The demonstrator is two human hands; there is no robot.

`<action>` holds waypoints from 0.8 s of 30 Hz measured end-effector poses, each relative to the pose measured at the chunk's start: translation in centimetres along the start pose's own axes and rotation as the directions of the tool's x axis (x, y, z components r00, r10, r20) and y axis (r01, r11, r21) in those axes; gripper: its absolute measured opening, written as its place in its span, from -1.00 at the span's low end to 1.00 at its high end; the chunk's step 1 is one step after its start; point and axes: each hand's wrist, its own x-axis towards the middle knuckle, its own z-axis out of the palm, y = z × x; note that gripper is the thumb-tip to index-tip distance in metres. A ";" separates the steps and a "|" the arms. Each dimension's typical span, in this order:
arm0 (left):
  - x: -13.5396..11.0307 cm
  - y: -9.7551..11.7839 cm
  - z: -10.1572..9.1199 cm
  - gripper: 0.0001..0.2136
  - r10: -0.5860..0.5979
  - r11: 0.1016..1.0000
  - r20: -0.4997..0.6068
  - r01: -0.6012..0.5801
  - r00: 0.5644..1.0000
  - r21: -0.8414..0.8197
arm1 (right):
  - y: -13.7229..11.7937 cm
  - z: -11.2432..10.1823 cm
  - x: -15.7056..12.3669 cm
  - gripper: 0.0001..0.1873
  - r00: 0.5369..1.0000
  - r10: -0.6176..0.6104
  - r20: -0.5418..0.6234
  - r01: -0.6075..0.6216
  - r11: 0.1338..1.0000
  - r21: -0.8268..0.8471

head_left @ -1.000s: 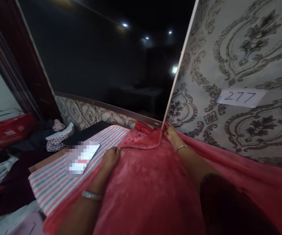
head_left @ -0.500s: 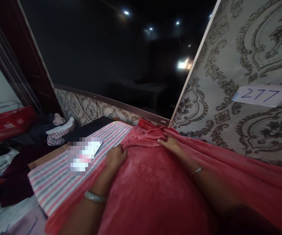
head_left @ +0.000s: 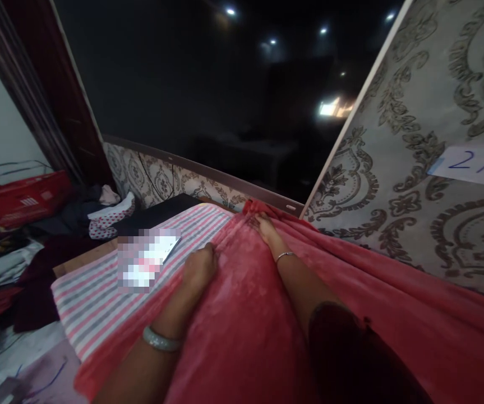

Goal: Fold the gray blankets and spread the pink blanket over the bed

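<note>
One broad sheet of soft red plush (head_left: 242,325) spreads before the person, rumpled into ridges at its far end beneath a flat, glossy black screen (head_left: 208,95). The left hand (head_left: 201,265) curls at its left edge; whether the fingers pinch it, I cannot tell. The right hand (head_left: 264,226) lies extended on the far end, gripping nothing visible. Nearby, a phone (head_left: 153,261) lies on striped cloth (head_left: 86,306), beside scroll-patterned wallpaper (head_left: 357,174).
</note>
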 end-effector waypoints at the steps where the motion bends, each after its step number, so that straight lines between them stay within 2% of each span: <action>1: 0.0 0.0 0.1 -0.71 -0.003 1.000 0.009 0.003 1.000 0.012 | 0.4 0.2 0.0 -0.83 1.000 -0.010 0.006 0.010 1.000 -0.025; 6: 0.1 -0.1 0.4 -0.71 0.004 1.000 0.040 -0.005 0.999 0.017 | 0.2 0.5 -0.7 -0.83 0.993 -0.103 0.058 0.116 0.949 -0.293; 8: 0.1 -0.1 0.5 -0.72 0.005 1.000 0.041 -0.006 0.999 0.026 | -0.4 0.7 -1.9 -0.76 0.979 -0.152 0.132 0.195 0.880 -0.432; 11: 0.1 -0.1 0.5 -0.71 0.024 0.998 0.026 -0.025 0.999 0.051 | -1.0 1.4 -4.6 -0.66 0.935 -0.166 0.315 0.330 0.734 -0.593; 13: 0.1 0.0 0.5 -0.71 0.032 0.998 0.016 -0.033 0.999 0.062 | -1.1 2.1 -6.6 -0.58 0.900 -0.105 0.424 0.389 0.635 -0.667; 15: -0.1 0.2 0.4 -0.71 0.028 0.997 0.013 -0.029 1.000 0.065 | -1.3 2.7 -8.6 -0.50 0.878 -0.022 0.478 0.412 0.542 -0.732; 20: -1.1 0.6 -0.5 -0.68 0.002 0.999 0.016 -0.003 1.000 0.053 | -1.7 3.1 -13.4 -0.32 0.866 0.121 0.486 0.423 0.344 -0.838; 24: -4.0 -0.5 -1.9 -0.66 -0.018 0.998 0.051 0.015 0.999 0.054 | -2.4 2.3 -15.9 -0.32 0.833 0.205 0.513 0.486 0.170 -0.857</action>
